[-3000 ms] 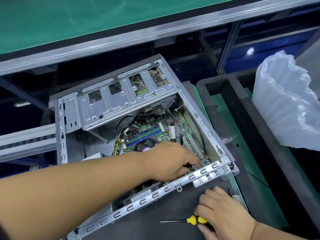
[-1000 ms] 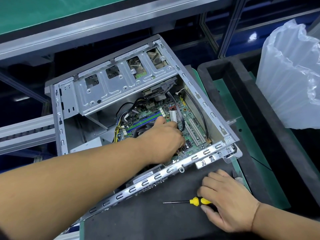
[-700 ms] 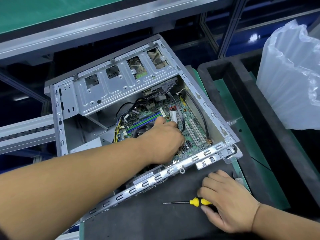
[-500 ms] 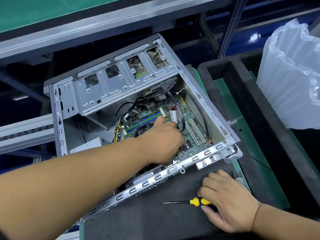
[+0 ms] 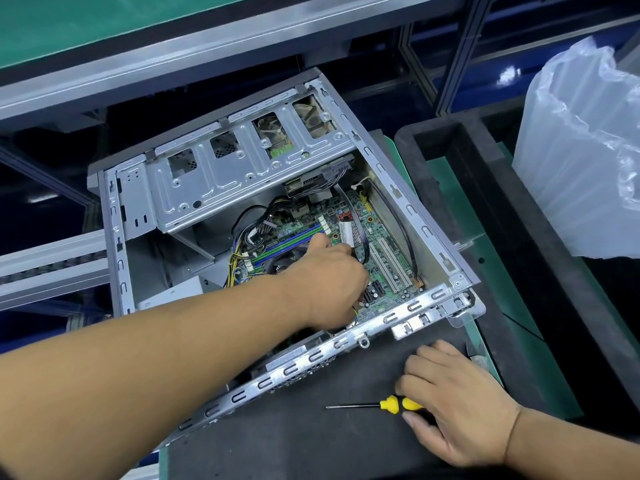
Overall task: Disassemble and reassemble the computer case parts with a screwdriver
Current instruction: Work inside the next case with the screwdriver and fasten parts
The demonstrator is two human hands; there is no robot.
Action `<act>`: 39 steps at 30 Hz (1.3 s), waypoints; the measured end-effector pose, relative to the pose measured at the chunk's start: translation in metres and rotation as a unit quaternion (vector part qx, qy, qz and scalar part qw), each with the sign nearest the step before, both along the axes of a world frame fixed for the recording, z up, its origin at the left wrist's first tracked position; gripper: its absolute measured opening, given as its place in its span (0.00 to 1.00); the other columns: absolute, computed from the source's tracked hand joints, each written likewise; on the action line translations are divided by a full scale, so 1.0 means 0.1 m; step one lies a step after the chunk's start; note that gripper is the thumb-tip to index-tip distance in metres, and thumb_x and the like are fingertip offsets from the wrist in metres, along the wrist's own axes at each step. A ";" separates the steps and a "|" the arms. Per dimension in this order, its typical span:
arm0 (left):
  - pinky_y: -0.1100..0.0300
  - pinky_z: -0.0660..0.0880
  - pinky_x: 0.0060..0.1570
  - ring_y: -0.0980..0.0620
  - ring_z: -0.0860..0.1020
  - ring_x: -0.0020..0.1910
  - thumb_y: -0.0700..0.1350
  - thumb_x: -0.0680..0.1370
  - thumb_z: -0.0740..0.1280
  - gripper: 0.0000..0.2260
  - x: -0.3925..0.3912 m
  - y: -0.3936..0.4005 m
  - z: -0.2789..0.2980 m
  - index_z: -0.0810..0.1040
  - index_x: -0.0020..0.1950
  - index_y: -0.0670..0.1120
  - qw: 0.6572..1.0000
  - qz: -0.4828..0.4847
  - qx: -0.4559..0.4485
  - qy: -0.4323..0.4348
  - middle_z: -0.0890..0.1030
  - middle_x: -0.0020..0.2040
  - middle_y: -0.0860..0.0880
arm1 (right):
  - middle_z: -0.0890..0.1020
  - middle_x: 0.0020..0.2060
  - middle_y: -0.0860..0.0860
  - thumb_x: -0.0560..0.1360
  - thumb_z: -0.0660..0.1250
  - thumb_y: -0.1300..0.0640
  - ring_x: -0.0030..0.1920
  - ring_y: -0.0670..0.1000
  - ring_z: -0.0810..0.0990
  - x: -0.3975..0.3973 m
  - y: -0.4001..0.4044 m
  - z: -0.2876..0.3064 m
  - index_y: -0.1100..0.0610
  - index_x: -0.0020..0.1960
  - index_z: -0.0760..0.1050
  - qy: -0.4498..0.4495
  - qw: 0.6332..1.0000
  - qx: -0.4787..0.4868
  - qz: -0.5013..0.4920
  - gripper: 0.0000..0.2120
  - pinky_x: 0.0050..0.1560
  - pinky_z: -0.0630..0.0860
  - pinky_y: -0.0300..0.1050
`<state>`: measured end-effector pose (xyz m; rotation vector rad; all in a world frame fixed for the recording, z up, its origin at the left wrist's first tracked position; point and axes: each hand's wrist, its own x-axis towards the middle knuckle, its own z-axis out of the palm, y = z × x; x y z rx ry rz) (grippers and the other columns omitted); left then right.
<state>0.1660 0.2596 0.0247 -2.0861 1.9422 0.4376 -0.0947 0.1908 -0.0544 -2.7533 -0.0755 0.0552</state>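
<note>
An open grey computer case (image 5: 414, 307) lies on its side on a black mat (image 5: 304, 441), its green motherboard (image 5: 382, 237) and silver drive cage (image 5: 242, 181) exposed. My left hand (image 5: 329, 278) reaches inside over the board beside the fan, fingers bent downward; whatever is under the fingertips is hidden. A yellow-and-black screwdriver (image 5: 393, 404) lies on the mat in front of the case, shaft pointing left. My right hand (image 5: 457, 403) rests flat on the mat over the end of its handle, thumb alongside it.
A black foam tray (image 5: 485, 188) stands to the right of the case, with a bag of clear air-cushion plastic (image 5: 581, 150) beyond it. A metal-edged green conveyor (image 5: 207, 32) runs across the back. Cables (image 5: 263, 226) cross the board.
Three seconds ago my left hand was at the case's front rail; it has since moved deeper, to the middle of the board. Over the last second both hands have stayed still.
</note>
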 end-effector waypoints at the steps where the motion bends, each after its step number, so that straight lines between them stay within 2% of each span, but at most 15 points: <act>1: 0.49 0.60 0.50 0.49 0.69 0.46 0.46 0.72 0.68 0.07 0.00 0.00 0.01 0.75 0.35 0.48 1.000 0.001 0.004 0.000 0.76 0.34 0.52 | 0.70 0.41 0.46 0.73 0.69 0.43 0.41 0.53 0.69 0.00 0.00 0.00 0.48 0.48 0.75 0.001 1.000 0.000 0.000 0.10 0.45 0.67 0.50; 10: 0.49 0.60 0.51 0.49 0.69 0.47 0.45 0.73 0.67 0.06 -0.06 -0.05 0.03 0.78 0.37 0.48 1.000 0.019 0.016 -0.013 0.76 0.33 0.52 | 0.70 0.41 0.46 0.73 0.69 0.42 0.42 0.53 0.69 -0.01 0.00 -0.02 0.48 0.48 0.75 0.001 1.000 0.002 0.000 0.11 0.46 0.67 0.50; 17: 0.49 0.56 0.47 0.49 0.68 0.45 0.44 0.73 0.68 0.09 -0.07 -0.09 0.03 0.73 0.33 0.48 0.999 0.029 0.027 -0.021 0.74 0.31 0.51 | 0.70 0.41 0.46 0.73 0.69 0.42 0.41 0.53 0.69 -0.01 0.00 -0.01 0.48 0.48 0.74 -0.004 1.000 -0.001 0.001 0.11 0.45 0.67 0.51; 25: 0.49 0.57 0.48 0.48 0.69 0.45 0.43 0.74 0.66 0.08 -0.11 -0.11 0.03 0.74 0.34 0.48 0.997 0.053 0.036 -0.038 0.75 0.32 0.51 | 0.71 0.41 0.46 0.73 0.69 0.42 0.41 0.53 0.69 0.00 0.00 -0.01 0.48 0.47 0.75 -0.003 1.000 -0.006 0.002 0.11 0.45 0.69 0.51; 30: 0.47 0.56 0.50 0.47 0.66 0.48 0.42 0.73 0.68 0.09 -0.17 -0.16 0.06 0.73 0.34 0.47 0.991 0.116 0.057 -0.020 0.74 0.33 0.51 | 0.71 0.41 0.46 0.73 0.69 0.42 0.41 0.53 0.70 0.00 0.00 -0.02 0.48 0.46 0.74 -0.005 1.000 -0.008 0.005 0.11 0.45 0.69 0.51; 34: 0.40 0.58 0.58 0.46 0.64 0.50 0.39 0.72 0.67 0.09 -0.21 -0.20 0.10 0.70 0.34 0.48 0.984 0.159 0.075 -0.002 0.71 0.34 0.52 | 0.71 0.41 0.46 0.74 0.68 0.42 0.42 0.54 0.70 0.00 0.00 -0.04 0.48 0.47 0.74 -0.006 1.000 -0.008 0.009 0.11 0.45 0.68 0.51; 37: 0.38 0.59 0.61 0.45 0.64 0.51 0.39 0.73 0.67 0.10 -0.23 -0.23 0.11 0.70 0.34 0.48 0.982 0.161 0.095 -0.004 0.71 0.34 0.52 | 0.69 0.41 0.46 0.74 0.68 0.42 0.42 0.53 0.69 -0.02 0.00 -0.07 0.47 0.48 0.73 -0.007 1.000 -0.004 0.005 0.10 0.45 0.68 0.51; 39: 0.38 0.60 0.62 0.45 0.64 0.51 0.40 0.74 0.68 0.07 -0.20 -0.21 0.15 0.74 0.36 0.47 0.985 0.142 0.101 0.000 0.73 0.36 0.51 | 0.69 0.42 0.45 0.74 0.68 0.41 0.42 0.52 0.69 -0.02 0.00 -0.06 0.46 0.48 0.73 -0.001 1.000 -0.003 0.004 0.10 0.46 0.68 0.50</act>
